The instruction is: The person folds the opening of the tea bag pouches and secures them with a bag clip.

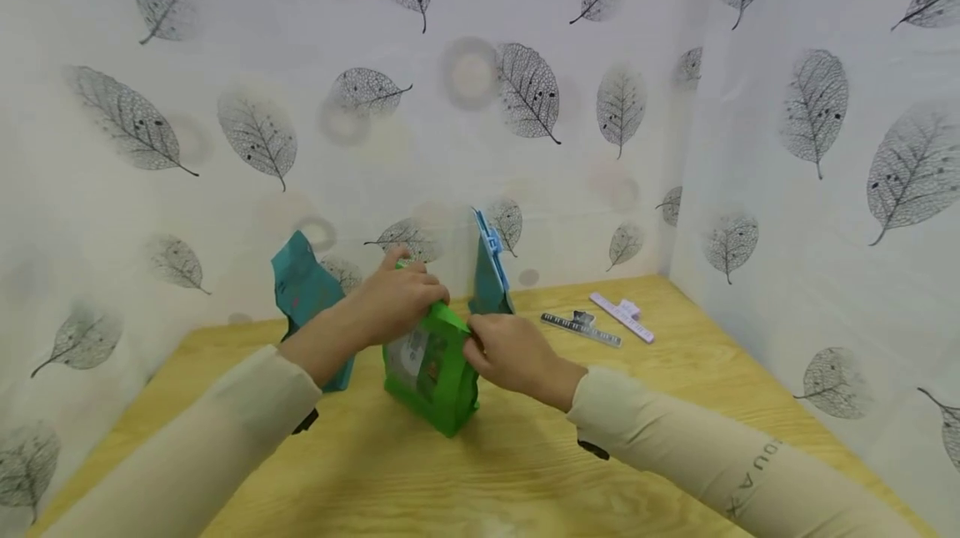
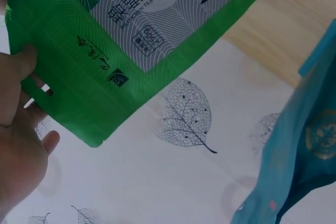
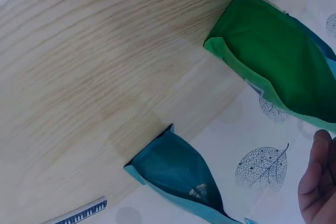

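Observation:
A green tea bag with a grey label stands upright on the table between my hands. My left hand grips its top edge from the left, fingers over the rim. At the top right corner, my right hand pinches the edge between thumb and curled fingers. The left wrist view shows the printed face of the tea bag, with my left hand at its top edge. From the right wrist the side of the tea bag shows, my right hand close below its upper end.
Left of the green bag stands a teal bag. Behind it stands another teal bag with a blue sealing clip along its top. A piano-key patterned clip and a lilac clip lie at the right on the wooden table.

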The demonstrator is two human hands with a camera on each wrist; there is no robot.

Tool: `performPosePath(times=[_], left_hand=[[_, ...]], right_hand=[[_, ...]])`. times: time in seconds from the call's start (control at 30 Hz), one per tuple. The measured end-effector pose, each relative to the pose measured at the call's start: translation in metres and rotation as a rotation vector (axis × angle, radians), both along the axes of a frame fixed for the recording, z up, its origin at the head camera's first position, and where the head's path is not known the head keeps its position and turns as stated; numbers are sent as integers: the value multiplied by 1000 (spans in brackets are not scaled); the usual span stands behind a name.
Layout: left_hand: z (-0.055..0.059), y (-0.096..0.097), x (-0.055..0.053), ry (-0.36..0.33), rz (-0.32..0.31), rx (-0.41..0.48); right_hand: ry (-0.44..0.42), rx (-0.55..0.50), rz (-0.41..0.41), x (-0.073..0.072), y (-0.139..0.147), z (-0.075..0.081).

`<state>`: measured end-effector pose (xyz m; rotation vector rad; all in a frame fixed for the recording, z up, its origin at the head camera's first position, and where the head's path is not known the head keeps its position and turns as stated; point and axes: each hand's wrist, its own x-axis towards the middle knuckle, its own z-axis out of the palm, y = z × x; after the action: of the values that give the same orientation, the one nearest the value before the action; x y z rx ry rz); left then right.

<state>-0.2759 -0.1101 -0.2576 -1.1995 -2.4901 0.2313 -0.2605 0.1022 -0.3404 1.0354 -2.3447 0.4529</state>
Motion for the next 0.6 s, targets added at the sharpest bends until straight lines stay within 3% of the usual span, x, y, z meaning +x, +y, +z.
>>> performPosePath(times=[0.3,0.47,0.6], left_hand=[[0,8,10,43,19,18],[1,24,16,-87,47,77],[1,35,22,-174,93,77]], right_hand=[[92,37,12,-9,17,0],[110,18,73,-19,35,3],[65,-4,97,-26,48,3]])
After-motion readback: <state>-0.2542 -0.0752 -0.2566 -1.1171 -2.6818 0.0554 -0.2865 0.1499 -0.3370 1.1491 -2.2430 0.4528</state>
